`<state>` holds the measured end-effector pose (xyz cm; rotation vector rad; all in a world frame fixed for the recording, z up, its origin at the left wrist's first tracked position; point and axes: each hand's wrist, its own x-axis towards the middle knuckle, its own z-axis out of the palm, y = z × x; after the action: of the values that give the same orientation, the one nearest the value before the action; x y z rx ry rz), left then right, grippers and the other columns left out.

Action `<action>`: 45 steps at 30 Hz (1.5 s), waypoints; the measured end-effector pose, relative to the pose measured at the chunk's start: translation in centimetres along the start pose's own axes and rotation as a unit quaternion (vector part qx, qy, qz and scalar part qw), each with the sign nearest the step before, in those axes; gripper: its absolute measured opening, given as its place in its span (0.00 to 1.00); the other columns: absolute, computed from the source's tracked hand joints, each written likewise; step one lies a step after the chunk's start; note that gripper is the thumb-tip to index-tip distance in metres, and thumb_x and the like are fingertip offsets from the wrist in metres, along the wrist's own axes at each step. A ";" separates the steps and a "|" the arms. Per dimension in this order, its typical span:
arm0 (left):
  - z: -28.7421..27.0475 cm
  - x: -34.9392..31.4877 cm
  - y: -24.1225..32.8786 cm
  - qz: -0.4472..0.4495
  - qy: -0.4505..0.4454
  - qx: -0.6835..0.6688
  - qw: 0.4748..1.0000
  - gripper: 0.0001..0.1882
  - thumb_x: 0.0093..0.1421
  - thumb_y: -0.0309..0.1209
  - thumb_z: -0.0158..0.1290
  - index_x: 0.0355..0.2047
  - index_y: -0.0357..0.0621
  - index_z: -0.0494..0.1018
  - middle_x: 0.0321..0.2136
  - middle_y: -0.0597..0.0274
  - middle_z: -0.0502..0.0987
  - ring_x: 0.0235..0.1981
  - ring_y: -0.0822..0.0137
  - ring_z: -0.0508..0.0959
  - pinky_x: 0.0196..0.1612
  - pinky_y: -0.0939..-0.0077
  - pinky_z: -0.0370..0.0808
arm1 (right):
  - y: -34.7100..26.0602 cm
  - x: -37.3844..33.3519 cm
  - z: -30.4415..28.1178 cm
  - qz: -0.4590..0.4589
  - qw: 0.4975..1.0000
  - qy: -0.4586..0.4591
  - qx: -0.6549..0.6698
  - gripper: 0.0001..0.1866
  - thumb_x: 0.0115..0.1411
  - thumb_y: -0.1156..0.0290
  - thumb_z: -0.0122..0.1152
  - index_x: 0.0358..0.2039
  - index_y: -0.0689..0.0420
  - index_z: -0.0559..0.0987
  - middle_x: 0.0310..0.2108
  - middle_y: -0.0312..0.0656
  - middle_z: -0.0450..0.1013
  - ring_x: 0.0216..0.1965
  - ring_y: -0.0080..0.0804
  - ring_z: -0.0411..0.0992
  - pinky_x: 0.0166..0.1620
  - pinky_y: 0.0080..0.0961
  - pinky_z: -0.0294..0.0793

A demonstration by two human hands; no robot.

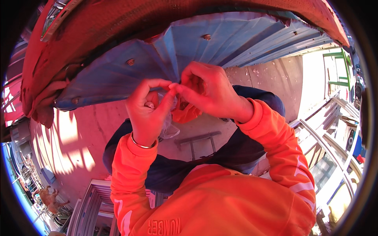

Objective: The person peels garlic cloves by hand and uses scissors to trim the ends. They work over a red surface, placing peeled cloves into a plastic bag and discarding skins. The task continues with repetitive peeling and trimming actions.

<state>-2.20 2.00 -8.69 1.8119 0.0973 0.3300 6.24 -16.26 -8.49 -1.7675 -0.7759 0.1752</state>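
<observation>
My left hand [146,108] and my right hand [210,88] meet in front of the blue sheet metal [157,67], thumbs and forefingers pinched together at their tips. Whatever lies between those fingertips is too small to make out. Curled fingers of the left hand show a small pale spot, which may be a fingertip or a little object. Just below the hands hangs a crumpled clear plastic bag [169,128], partly hidden by the left hand. Beside it is a bright orange piece [187,113], its kind unclear, between my knees in dark trousers.
Reddish cloth [130,19] drapes over the bolted sheet metal, with a phone-like object [59,19] on top at far left. Pale metal frames [330,145] lean at right; stacked frames [92,204] stand at lower left. A brown dog [51,200] is on the left. A green frame [344,69] stands far right.
</observation>
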 end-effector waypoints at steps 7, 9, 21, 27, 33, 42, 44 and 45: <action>0.2 0.0 -0.2 0.008 0.014 -0.015 1.000 0.07 0.61 0.19 0.64 0.39 0.37 0.79 0.23 0.75 0.80 0.18 0.90 0.57 0.22 0.87 0.50 | 0.9 -0.1 -0.1 -0.008 1.000 -0.006 -0.022 0.08 0.56 0.81 0.67 0.34 0.63 0.76 0.26 0.42 0.75 0.26 0.27 0.77 0.30 0.24 0.74; 0.1 0.1 0.1 -0.005 0.014 -0.037 0.999 0.08 0.62 0.18 0.64 0.40 0.36 0.78 0.25 0.73 0.81 0.18 0.90 0.59 0.22 0.88 0.52 | 1.1 -0.1 -0.2 0.010 1.000 0.002 -0.021 0.08 0.55 0.82 0.66 0.34 0.64 0.76 0.26 0.42 0.76 0.27 0.28 0.78 0.32 0.25 0.75; -1.8 1.1 -1.0 -0.169 -0.081 -0.302 0.935 0.10 0.71 0.28 0.57 0.49 0.36 0.77 0.40 0.65 0.82 0.18 0.88 0.59 0.21 0.86 0.53 | 0.5 0.4 -0.6 -0.035 0.999 0.027 -0.006 0.05 0.62 0.80 0.67 0.34 0.63 0.78 0.34 0.40 0.78 0.34 0.28 0.79 0.35 0.23 0.75; -2.0 0.9 -1.9 -0.186 -0.108 -0.329 0.919 0.11 0.74 0.25 0.50 0.52 0.34 0.74 0.42 0.64 0.78 0.15 0.88 0.56 0.20 0.88 0.51 | 0.7 0.0 -0.9 -0.010 1.000 -0.024 -0.004 0.04 0.62 0.82 0.67 0.37 0.63 0.80 0.36 0.40 0.77 0.36 0.25 0.79 0.36 0.21 0.76; -1.5 1.4 -5.0 -0.114 -0.087 -0.141 0.980 0.08 0.68 0.26 0.58 0.44 0.33 0.80 0.37 0.60 0.84 0.23 0.78 0.77 0.30 0.80 0.74 | 1.1 -0.1 -0.2 -0.017 1.000 -0.021 0.011 0.04 0.65 0.81 0.64 0.40 0.64 0.80 0.33 0.39 0.78 0.32 0.21 0.78 0.36 0.20 0.76; -3.2 -2.4 -24.7 -0.186 -0.122 0.333 0.916 0.08 0.51 0.34 0.67 0.30 0.45 0.86 0.27 0.48 0.84 0.32 0.50 0.86 0.37 0.60 0.81 | 2.1 0.3 0.0 -0.039 0.999 -0.004 -0.004 0.04 0.65 0.82 0.63 0.40 0.64 0.79 0.31 0.41 0.77 0.30 0.25 0.77 0.36 0.23 0.76; -3.1 -3.2 -27.9 -0.184 -0.122 0.350 0.910 0.08 0.52 0.35 0.66 0.30 0.47 0.86 0.27 0.48 0.84 0.32 0.49 0.86 0.38 0.57 0.81 | 2.4 0.2 0.1 -0.037 0.999 -0.008 -0.010 0.04 0.64 0.82 0.64 0.40 0.64 0.79 0.31 0.41 0.77 0.29 0.26 0.77 0.35 0.23 0.76; -3.0 -3.4 -28.5 -0.182 -0.122 0.359 0.907 0.07 0.52 0.36 0.65 0.29 0.49 0.86 0.27 0.48 0.84 0.32 0.48 0.86 0.38 0.56 0.81 | 2.4 0.2 0.0 -0.035 0.999 -0.009 -0.015 0.04 0.64 0.82 0.64 0.39 0.64 0.79 0.31 0.42 0.77 0.29 0.27 0.77 0.35 0.24 0.76</action>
<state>-3.22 11.57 -35.94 2.4904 0.4203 -0.2410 7.37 -16.47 -10.59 -1.7654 -0.8561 0.1340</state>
